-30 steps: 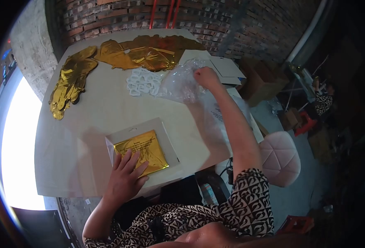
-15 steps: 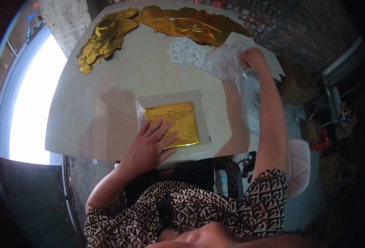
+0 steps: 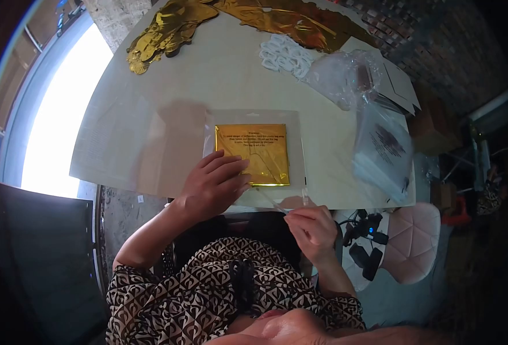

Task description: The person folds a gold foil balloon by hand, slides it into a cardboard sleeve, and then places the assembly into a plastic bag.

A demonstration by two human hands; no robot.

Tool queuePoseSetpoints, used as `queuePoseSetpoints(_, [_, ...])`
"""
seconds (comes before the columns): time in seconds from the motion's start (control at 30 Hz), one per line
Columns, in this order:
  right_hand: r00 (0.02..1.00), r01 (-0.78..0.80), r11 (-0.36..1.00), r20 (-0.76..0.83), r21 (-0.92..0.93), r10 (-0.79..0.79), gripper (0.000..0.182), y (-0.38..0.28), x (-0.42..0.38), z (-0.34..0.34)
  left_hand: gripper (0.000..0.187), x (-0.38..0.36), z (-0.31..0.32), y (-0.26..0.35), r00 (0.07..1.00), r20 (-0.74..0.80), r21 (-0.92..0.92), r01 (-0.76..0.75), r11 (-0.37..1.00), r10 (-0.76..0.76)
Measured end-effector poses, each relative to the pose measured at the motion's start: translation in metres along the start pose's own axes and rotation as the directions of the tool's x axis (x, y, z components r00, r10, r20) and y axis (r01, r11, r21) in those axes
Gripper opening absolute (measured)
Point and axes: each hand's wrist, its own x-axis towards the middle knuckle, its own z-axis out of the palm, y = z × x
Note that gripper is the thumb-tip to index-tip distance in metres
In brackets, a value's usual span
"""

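Note:
A folded gold foil packet (image 3: pixel 268 164) lies inside a clear plastic bag (image 3: pixel 296 132) with dark printed text and a hang slot at its far edge. My left hand (image 3: pixel 216 181) covers the bag's near left part, its bent fingers pressed together at the near edge. Just right of it, my right hand (image 3: pixel 312 227) pinches the bag's loose near edge at the front of the table. A short clear strip of plastic stands up above those fingers. What lies under the left fingertips is hidden.
Gold foil pieces (image 3: pixel 167 34) and a larger gold foil heap (image 3: pixel 306 26) lie along the far side. White ring-like pieces (image 3: pixel 285 56), a crumpled clear bag (image 3: pixel 340 77), a stack of printed clear bags (image 3: pixel 383 149) and white cards (image 3: pixel 400 86) are at right. A pink chair (image 3: pixel 412 241) stands beyond the table (image 3: pixel 121 138).
My right hand has left the crumpled bag at the far right and come to the near edge of the packet's bag. My left hand's fingers have drawn closer together.

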Motion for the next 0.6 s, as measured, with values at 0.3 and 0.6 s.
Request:
queuePoseSetpoints(0.3, [0.97, 0.165, 0.981, -0.164, -0.104, -0.181, 0.032, 0.001, -0.011, 0.025, 0.023, 0.001, -0.002, 0.002, 1.0, 0.008, 0.009, 0.013, 1.0, -0.013])
queuePoseSetpoints(0.6, [0.942, 0.175, 0.928, -0.22, -0.328, -0.255, 0.029, 0.012, -0.008, 0.036, 0.03, -0.002, 0.0, -0.001, 1.0, 0.03, -0.004, 0.004, 1.0, -0.004])
